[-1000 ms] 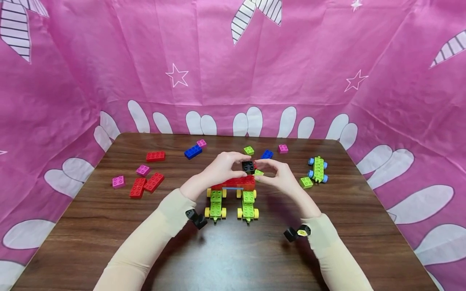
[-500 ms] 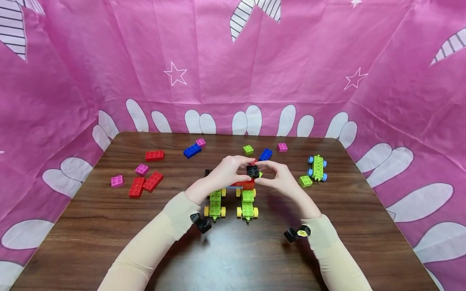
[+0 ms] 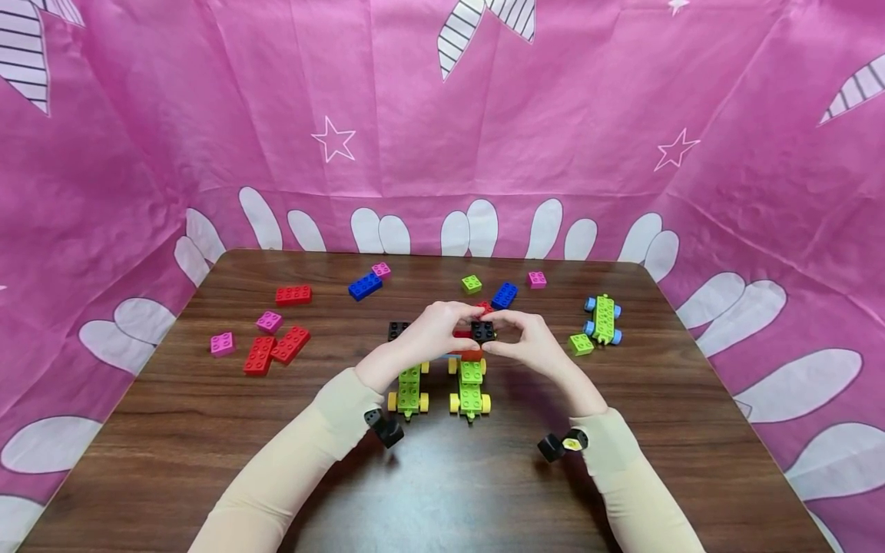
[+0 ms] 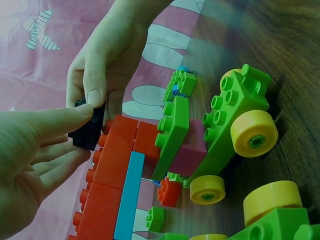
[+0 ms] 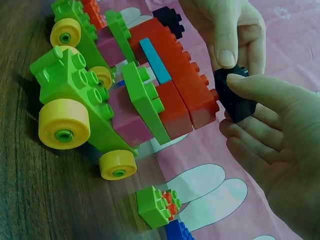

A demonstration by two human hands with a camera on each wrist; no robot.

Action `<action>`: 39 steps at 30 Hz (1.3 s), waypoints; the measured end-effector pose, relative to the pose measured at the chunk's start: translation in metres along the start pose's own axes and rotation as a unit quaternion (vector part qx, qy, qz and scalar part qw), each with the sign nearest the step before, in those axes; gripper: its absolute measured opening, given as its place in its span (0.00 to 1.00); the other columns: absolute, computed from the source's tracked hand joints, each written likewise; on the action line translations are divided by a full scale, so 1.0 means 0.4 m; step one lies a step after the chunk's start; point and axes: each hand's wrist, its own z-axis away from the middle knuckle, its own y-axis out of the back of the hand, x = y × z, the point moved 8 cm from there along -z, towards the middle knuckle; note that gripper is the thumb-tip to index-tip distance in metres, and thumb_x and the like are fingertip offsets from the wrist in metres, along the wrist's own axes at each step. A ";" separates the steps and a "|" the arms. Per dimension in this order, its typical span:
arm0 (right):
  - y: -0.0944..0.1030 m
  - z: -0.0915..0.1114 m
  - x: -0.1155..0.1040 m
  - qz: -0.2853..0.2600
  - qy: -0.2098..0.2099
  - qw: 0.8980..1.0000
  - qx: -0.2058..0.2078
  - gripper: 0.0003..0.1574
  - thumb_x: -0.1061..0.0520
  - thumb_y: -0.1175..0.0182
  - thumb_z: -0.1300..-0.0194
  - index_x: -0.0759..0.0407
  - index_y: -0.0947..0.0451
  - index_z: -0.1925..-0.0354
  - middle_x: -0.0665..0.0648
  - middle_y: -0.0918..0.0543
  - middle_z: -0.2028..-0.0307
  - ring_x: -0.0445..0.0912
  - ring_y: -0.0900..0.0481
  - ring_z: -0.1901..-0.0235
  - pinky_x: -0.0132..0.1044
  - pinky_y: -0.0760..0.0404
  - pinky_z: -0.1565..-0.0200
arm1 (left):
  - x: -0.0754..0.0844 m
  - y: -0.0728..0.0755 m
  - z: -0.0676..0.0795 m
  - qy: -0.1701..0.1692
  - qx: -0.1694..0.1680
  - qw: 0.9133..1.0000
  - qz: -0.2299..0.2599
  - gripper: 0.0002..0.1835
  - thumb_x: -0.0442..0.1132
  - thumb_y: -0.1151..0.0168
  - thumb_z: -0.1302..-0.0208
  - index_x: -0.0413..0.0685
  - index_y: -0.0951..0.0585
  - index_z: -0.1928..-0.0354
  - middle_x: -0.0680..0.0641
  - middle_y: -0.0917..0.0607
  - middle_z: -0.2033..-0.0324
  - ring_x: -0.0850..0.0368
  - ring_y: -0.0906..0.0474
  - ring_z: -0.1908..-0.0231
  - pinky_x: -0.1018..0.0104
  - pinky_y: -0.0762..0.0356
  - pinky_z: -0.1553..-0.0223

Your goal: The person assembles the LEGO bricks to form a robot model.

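Note:
Both hands pinch one black brick [image 3: 482,331] between thumbs and fingers, my left hand [image 3: 432,330] from the left and my right hand [image 3: 528,336] from the right. The brick is right at the studs of the end red brick [image 5: 202,107] on top of a built model, tilted against the row in the right wrist view. That model has red bricks with a blue strip [image 4: 129,195], green and purple bricks beneath, and two green wheeled bases [image 3: 471,395] with yellow wheels. A second black brick [image 3: 398,330] sits at the model's left end.
On the left of the table lie red bricks [image 3: 259,356] and pink bricks [image 3: 223,344]. Blue bricks [image 3: 365,286], a green brick [image 3: 472,284] and more pink ones are at the back. A green car base with blue wheels [image 3: 604,319] stands right, beside a green brick [image 3: 581,344].
The black brick has moved slightly right and down onto the model's right end, the left hand shifting right with it. The second black brick at the left end has come into view.

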 end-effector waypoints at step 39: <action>-0.004 -0.006 0.063 -0.033 0.008 0.999 -0.001 0.25 0.57 0.29 0.44 0.60 0.20 0.48 0.60 0.15 0.55 0.53 0.19 0.52 0.62 0.26 0.47 | -0.032 -0.021 0.006 0.062 -0.070 0.995 -0.023 0.28 0.32 0.30 0.45 0.39 0.24 0.40 0.43 0.17 0.48 0.52 0.21 0.45 0.60 0.24 0.44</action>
